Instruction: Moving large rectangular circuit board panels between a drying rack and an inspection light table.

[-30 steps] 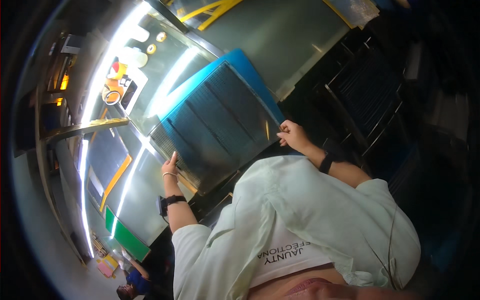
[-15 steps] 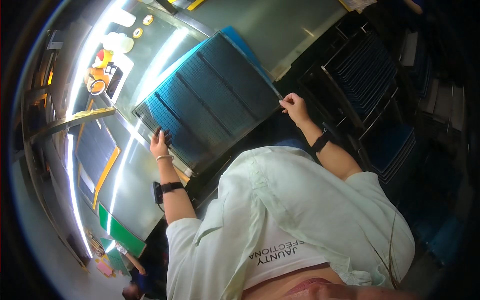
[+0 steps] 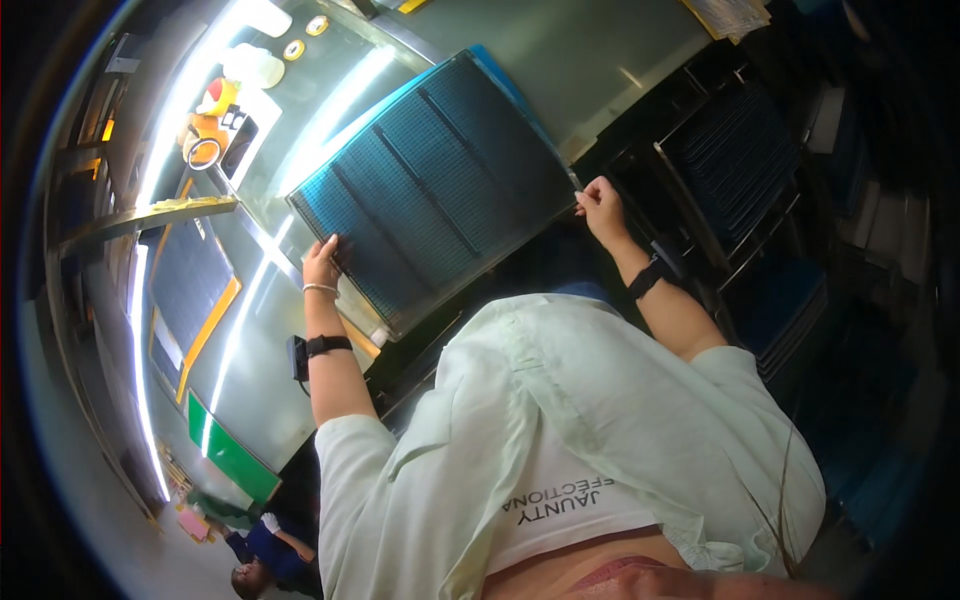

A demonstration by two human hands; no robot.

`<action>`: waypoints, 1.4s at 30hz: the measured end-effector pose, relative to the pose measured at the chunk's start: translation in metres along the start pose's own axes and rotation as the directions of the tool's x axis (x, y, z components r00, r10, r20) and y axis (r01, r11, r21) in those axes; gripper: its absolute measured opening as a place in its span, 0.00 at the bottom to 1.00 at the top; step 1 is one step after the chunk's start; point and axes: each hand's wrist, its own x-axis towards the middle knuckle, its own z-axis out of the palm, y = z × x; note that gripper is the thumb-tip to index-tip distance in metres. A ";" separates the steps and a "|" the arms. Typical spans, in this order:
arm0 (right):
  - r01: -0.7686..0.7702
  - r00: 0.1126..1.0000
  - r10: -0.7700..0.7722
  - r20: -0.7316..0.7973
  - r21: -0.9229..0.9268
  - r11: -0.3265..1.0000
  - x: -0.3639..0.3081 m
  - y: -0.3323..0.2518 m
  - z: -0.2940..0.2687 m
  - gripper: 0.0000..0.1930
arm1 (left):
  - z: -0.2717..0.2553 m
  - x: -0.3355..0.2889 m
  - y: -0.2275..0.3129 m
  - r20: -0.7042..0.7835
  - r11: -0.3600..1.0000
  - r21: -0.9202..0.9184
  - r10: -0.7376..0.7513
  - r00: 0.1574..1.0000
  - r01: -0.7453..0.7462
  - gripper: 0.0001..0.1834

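Left hand (image 3: 322, 262), right hand (image 3: 598, 203) clamped on opposite edges of flat ribbed dark mesh panel (image 3: 435, 185).

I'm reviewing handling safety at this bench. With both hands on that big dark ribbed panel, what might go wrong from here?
1. The left hand and right hand grip the dark ribbed panel only at opposite edges, so it might tilt or slip.
2. The panel hangs over the edge of the shiny metal table; its near end is unsupported and may drop.
3. The stacked dark trays stand close by the right hand; a swing could knock them.
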 end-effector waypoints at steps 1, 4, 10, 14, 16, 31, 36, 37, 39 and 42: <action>0.018 1.000 -0.017 0.007 -0.032 0.999 0.004 -0.003 -0.001 0.07 | 0.001 0.003 0.006 -0.010 1.000 -0.005 0.005 1.000 -0.005 0.13; 0.143 0.990 -0.143 0.011 -0.154 0.978 0.022 0.001 -0.011 0.08 | 0.027 0.006 0.026 -0.222 0.999 -0.037 0.004 0.975 -0.013 0.20; 0.167 0.980 -0.157 0.119 -0.074 0.983 0.044 -0.002 -0.020 0.09 | 0.040 0.051 0.021 -0.471 0.656 0.752 0.593 0.653 -0.054 0.30; 0.062 0.994 -0.056 0.094 -0.059 0.996 0.043 0.010 -0.022 0.08 | 0.067 0.044 0.041 -0.509 0.701 0.713 0.532 0.677 -0.015 0.37; 0.059 0.993 -0.051 0.102 -0.077 0.995 0.043 0.012 -0.022 0.08 | 0.075 0.047 0.052 -0.516 0.690 0.723 0.550 0.656 -0.010 0.38; 0.074 0.995 -0.059 0.076 -0.204 0.976 0.041 -0.003 -0.027 0.06 | 0.060 0.068 0.026 -0.413 0.526 0.850 0.683 0.602 -0.014 0.25; 0.353 0.915 -0.403 0.036 -0.554 0.754 0.034 -0.049 -0.016 0.06 | 0.060 0.065 0.031 -0.439 0.627 0.774 0.630 0.640 -0.087 0.26; 0.285 0.954 -0.298 0.044 -0.454 0.844 0.034 -0.045 -0.020 0.06 | 0.057 0.063 0.034 -0.416 0.613 0.783 0.637 0.649 -0.101 0.25; -0.186 0.970 0.158 0.186 0.146 0.972 0.041 -0.040 -0.022 0.06 | 0.027 0.076 0.022 -0.391 0.592 0.785 0.700 0.598 -0.181 0.25; -0.368 0.921 0.304 0.244 0.283 0.886 0.054 -0.076 -0.024 0.05 | 0.023 0.079 0.025 -0.413 0.654 0.743 0.617 0.669 -0.145 0.25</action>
